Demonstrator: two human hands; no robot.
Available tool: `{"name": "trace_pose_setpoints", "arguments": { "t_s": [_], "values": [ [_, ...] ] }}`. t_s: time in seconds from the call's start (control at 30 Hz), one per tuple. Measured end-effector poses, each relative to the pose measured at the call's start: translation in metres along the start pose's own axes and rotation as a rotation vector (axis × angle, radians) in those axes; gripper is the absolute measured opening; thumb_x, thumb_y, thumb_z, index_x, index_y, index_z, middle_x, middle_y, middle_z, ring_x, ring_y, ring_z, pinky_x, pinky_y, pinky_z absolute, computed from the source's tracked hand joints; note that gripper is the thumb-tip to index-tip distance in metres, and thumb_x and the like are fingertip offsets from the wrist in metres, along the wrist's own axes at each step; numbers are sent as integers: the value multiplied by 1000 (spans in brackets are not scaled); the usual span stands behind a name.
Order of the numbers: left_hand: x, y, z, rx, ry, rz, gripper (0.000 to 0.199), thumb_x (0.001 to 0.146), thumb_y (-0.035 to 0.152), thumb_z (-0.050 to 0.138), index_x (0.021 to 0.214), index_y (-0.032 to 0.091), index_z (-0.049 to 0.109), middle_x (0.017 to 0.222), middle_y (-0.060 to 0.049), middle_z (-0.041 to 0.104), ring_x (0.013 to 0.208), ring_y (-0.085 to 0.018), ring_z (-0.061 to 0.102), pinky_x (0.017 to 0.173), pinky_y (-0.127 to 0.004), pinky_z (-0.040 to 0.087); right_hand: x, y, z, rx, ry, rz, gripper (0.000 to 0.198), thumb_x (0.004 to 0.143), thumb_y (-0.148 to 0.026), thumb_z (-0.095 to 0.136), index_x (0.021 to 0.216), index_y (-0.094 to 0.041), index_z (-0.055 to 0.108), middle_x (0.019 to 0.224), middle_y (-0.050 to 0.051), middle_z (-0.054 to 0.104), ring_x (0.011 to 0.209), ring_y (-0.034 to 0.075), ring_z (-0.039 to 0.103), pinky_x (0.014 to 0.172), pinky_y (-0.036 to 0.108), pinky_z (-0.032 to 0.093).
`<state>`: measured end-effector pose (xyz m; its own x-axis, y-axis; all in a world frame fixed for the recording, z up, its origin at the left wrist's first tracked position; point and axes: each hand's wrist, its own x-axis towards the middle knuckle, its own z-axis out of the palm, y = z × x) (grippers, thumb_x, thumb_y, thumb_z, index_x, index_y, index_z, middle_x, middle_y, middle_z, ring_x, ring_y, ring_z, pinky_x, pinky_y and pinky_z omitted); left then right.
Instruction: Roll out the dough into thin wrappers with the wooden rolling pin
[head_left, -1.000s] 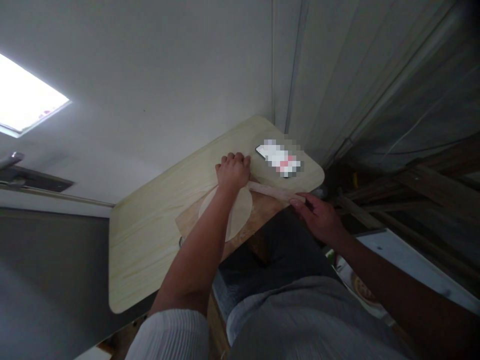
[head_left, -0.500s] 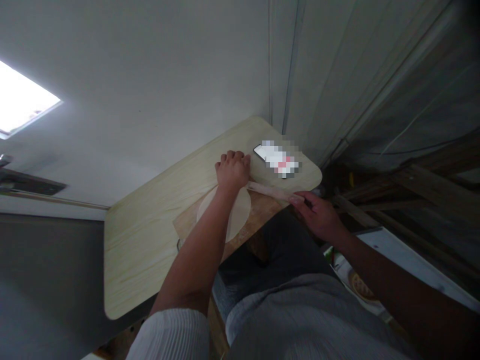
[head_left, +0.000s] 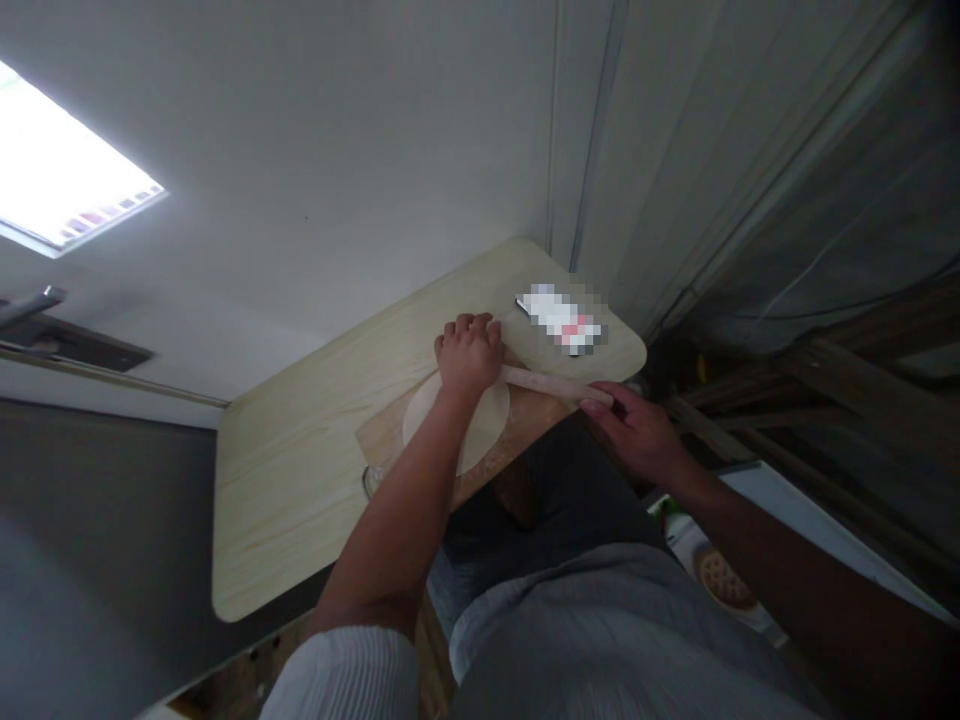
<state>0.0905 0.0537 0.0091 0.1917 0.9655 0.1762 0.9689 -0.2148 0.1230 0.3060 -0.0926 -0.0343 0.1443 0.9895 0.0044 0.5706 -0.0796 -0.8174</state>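
Observation:
A thin round sheet of dough (head_left: 489, 428) lies on a wooden board (head_left: 536, 418) dusted with flour. A pale wooden rolling pin (head_left: 544, 384) lies across the far right edge of the dough and over the board. My left hand (head_left: 470, 355) is palm down on the pin's left end, its fingers curled over; that end is hidden beneath it. At the pin's other end, near the table's front edge, my right hand (head_left: 637, 425) grips it between thumb and fingers. My left forearm covers part of the dough.
The pale table (head_left: 292, 490) stands against a wall. A phone (head_left: 562, 322) with a blurred screen lies behind the pin. A metal door handle (head_left: 75, 340) is at left. Below my right arm is a box (head_left: 724, 580) with a waffle-like picture, beside wooden beams (head_left: 862, 380).
The view has shifted slightly, so the table sits a little further right. The rolling pin, blurred before, shows more sharply, with more of its right end in sight. Both hands stay on it.

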Motion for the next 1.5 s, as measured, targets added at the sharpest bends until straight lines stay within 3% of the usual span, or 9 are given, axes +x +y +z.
{"name": "trace_pose_setpoints", "arguments": {
  "t_s": [0.23, 0.43, 0.67, 0.93, 1.17, 1.5],
  "values": [
    [-25, -9, -2, 15, 32, 10, 50, 106, 46, 22, 139, 33, 56, 142, -6, 58, 127, -28, 51, 108, -47, 38, -11, -5, 0, -26, -27, -39, 47, 92, -55, 56, 118, -18, 69, 94, 8, 76, 76, 22, 68, 72, 34, 53],
    [-51, -17, -7, 37, 17, 25, 50, 106, 45, 21, 141, 33, 54, 154, -4, 49, 141, -29, 41, 118, -62, 24, -27, -15, -1, -16, -54, -68, 41, 93, -51, 56, 115, -19, 69, 100, 8, 76, 87, 23, 70, 79, 34, 52],
    [-91, -29, -13, -1, 16, 1, 55, 105, 47, 21, 150, 23, 43, 156, -10, 47, 144, -27, 40, 121, -62, 22, -42, -28, 9, -63, -143, -68, 36, 93, -51, 56, 109, -21, 70, 93, 6, 75, 78, 22, 69, 72, 32, 49],
    [-130, -29, -25, -110, 32, -17, 49, 106, 46, 26, 142, 25, 52, 154, -9, 49, 146, -24, 40, 122, -59, 22, -53, -45, 17, -80, -299, -116, 35, 95, -49, 52, 108, -20, 68, 94, 7, 75, 86, 24, 70, 76, 34, 47],
    [-126, -22, -21, -135, 28, 5, 48, 106, 45, 23, 142, 27, 51, 154, -5, 49, 147, -23, 37, 122, -59, 22, -69, -29, 4, -60, -302, -73, 38, 94, -53, 51, 108, -21, 67, 89, 5, 74, 81, 23, 70, 72, 32, 46],
    [-88, -3, -8, 35, 0, 128, 55, 105, 44, 20, 153, 23, 37, 162, -7, 37, 150, -28, 29, 121, -59, 23, -65, -20, -7, -47, -316, 20, 45, 92, -60, 52, 107, -21, 68, 87, 5, 74, 77, 22, 69, 68, 31, 45]
  ]
}}
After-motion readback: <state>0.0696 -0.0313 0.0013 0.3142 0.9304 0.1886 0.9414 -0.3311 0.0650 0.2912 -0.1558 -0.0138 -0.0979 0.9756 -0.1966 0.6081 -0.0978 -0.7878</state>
